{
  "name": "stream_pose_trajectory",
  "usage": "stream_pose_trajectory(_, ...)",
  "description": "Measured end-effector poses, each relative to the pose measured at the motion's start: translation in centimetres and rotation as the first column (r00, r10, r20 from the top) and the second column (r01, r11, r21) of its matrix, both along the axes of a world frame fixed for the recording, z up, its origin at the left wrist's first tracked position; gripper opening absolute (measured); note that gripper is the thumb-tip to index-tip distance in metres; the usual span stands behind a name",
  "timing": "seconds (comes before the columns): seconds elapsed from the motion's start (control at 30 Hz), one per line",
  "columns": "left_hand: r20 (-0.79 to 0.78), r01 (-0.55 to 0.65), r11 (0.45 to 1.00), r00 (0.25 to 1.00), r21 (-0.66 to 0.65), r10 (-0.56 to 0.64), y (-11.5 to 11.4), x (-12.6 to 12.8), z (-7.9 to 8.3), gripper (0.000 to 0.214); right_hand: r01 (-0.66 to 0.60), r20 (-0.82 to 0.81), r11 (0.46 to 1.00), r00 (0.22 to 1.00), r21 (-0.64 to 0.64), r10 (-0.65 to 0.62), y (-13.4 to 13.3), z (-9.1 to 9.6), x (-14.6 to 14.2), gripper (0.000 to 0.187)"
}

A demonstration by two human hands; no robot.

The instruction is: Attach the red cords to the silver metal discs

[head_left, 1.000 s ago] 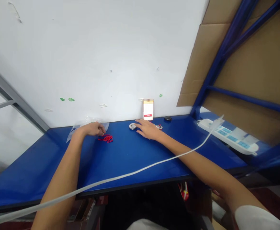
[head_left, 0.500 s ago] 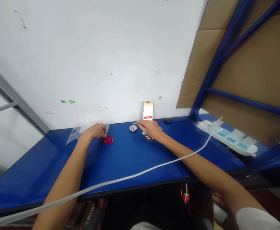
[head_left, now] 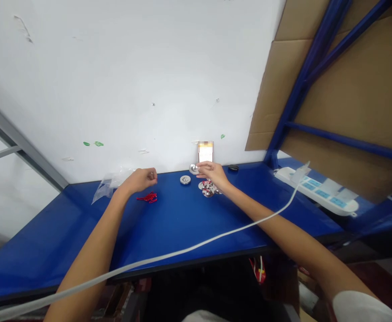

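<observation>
My left hand [head_left: 141, 179] hovers just above a small heap of red pieces [head_left: 148, 197] on the blue table [head_left: 169, 223]; its fingers are pinched together, and what they hold is too small to make out. My right hand [head_left: 212, 174] is lifted near the back wall and pinches a round silver disc [head_left: 193, 168] at its fingertips. Below it lie several more silver discs [head_left: 208, 189]. One silver disc [head_left: 185, 180] sits alone between the two hands.
A clear plastic bag [head_left: 110, 184] lies at the back left. A phone [head_left: 205, 152] leans on the wall, with a black round object [head_left: 233, 168] beside it. A white power strip [head_left: 319, 191] lies right. A white cable [head_left: 189, 247] crosses the table.
My right hand has risen from the table with a silver disc pinched in it, uncovering the discs beneath. My left hand has lifted off the red pieces with its fingers pinched.
</observation>
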State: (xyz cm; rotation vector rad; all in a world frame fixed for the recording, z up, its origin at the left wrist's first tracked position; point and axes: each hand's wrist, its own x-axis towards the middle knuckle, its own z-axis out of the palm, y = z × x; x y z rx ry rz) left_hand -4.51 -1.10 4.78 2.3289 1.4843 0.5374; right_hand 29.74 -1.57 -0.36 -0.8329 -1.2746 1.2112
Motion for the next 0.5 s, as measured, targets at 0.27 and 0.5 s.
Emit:
stream_pose_trajectory(0.27, 0.375, 0.058, 0.964, 0.914, 0.260, -0.156, -2.9, 8.5, -2.7, 0.022, -0.017, 0.078, 0.999, 0.997, -0.035, 0.019, -0.4, -2.4, -1.8, 0.040)
stream_pose_trajectory(0.5, 0.184, 0.067, 0.904, 0.970, 0.423, -0.158, -3.3, 9.5, -4.9, 0.018, -0.137, 0.051, 0.991, 0.989, -0.005, 0.137, -1.6, -1.5, -2.3, 0.041)
